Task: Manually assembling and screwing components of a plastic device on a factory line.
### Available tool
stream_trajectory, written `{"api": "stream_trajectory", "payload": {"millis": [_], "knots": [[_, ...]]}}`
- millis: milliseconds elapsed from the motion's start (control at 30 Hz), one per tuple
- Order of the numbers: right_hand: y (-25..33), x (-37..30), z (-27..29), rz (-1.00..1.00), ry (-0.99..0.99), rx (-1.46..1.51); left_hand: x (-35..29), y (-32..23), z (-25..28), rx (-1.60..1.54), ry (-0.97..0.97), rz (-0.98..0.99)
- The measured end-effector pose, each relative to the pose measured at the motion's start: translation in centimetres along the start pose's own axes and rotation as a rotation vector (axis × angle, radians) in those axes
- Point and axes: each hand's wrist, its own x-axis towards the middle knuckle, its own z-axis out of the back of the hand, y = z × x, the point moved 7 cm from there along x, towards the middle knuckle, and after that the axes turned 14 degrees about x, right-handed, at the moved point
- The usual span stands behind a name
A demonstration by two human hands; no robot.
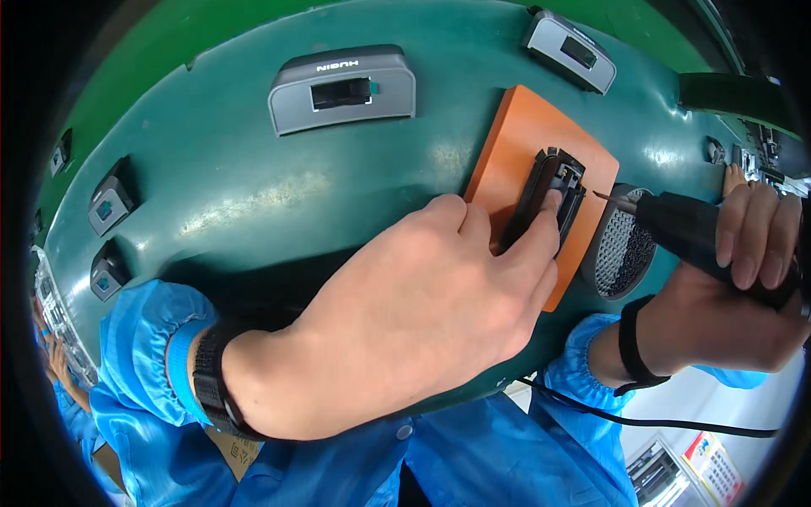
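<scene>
While the left hand (414, 291) grips a long black moulded-plastic part (532, 196) lying on a flat orange block (507, 139), the right hand (718, 313) has its fingers curled around a tapered black-bodied driver (684, 224), its slim metal tip just right of the part. Good handling would call for seating the part firmly, holding fingertips clear of the bit and aligning it before pressing. The block looks smooth and matte; beside it, a grey oval dish (619, 296) contains grainy silver and black pieces, too small to identify.
</scene>
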Motion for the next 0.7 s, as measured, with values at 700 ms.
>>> {"api": "stream_trajectory", "payload": {"millis": [700], "knots": [[-2.5,-1.0,-0.4,0.096,0.228,-0.15,0.2,-0.2,-0.3,0.016,-0.011,0.007]]}}
